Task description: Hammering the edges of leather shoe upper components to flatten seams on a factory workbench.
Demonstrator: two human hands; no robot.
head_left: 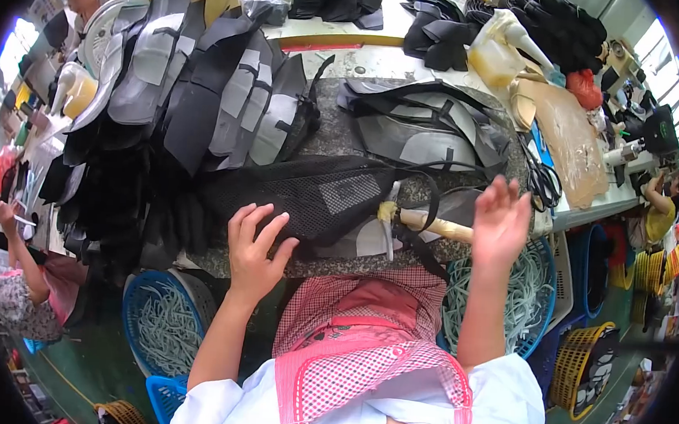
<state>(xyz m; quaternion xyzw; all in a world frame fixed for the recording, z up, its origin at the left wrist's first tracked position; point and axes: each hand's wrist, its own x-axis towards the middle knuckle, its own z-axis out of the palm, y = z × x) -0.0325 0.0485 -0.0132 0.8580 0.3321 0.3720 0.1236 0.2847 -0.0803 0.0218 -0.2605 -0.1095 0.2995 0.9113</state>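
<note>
A black mesh fabric piece (277, 200) lies across the dark speckled work slab (327, 101) in front of me. My left hand (254, 245) is open with its fingers spread, at the near edge of the mesh; whether it presses on it I cannot tell. To the right, my right hand (502, 223) is raised with the fingers loosely apart, nothing in them. Just left of its wrist lies a hammer with a pale handle (441, 225), yellow wrapping near its head. A black strap (433, 195) loops over beside the hammer. Behind it sits a stack of black and grey cut pieces (432, 128).
Tall piles of black and grey pieces (183, 83) crowd the left. Black-handled scissors (545, 183) lie at the slab's right edge by a brown sheet (569, 141). Blue baskets of pale strips (163, 314) stand below on both sides. Other people work at far left and right.
</note>
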